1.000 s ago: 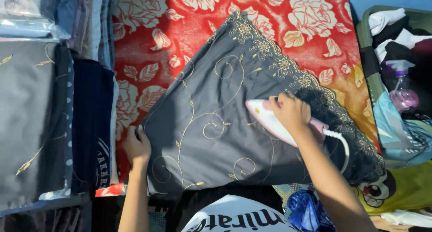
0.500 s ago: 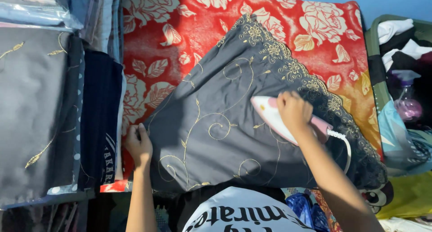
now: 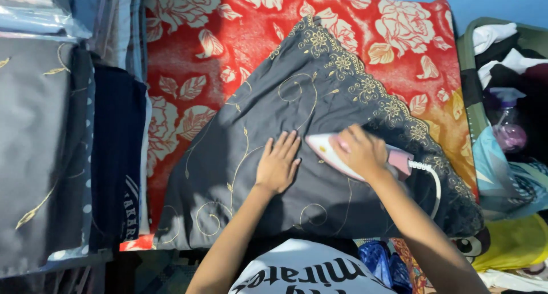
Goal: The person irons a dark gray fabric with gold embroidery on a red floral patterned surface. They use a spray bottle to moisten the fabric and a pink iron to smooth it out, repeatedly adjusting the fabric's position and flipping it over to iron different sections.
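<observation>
A dark grey cloth with gold embroidered vines and a lacy border lies spread on a red blanket patterned with cream roses. My left hand rests flat on the cloth near its middle, fingers spread. My right hand grips the handle of a white and pink iron, whose tip points left toward my left hand. The iron's white cord loops off to the right over the cloth's border.
Folded grey and navy clothes are stacked along the left. A basket at the right holds mixed clothes and a purple spray bottle. A blue wall runs behind. Yellow and blue items lie at the lower right.
My left hand left the cloth's lower left edge and now lies flat in the middle, beside the iron. The iron has stayed about where it was on the cloth.
</observation>
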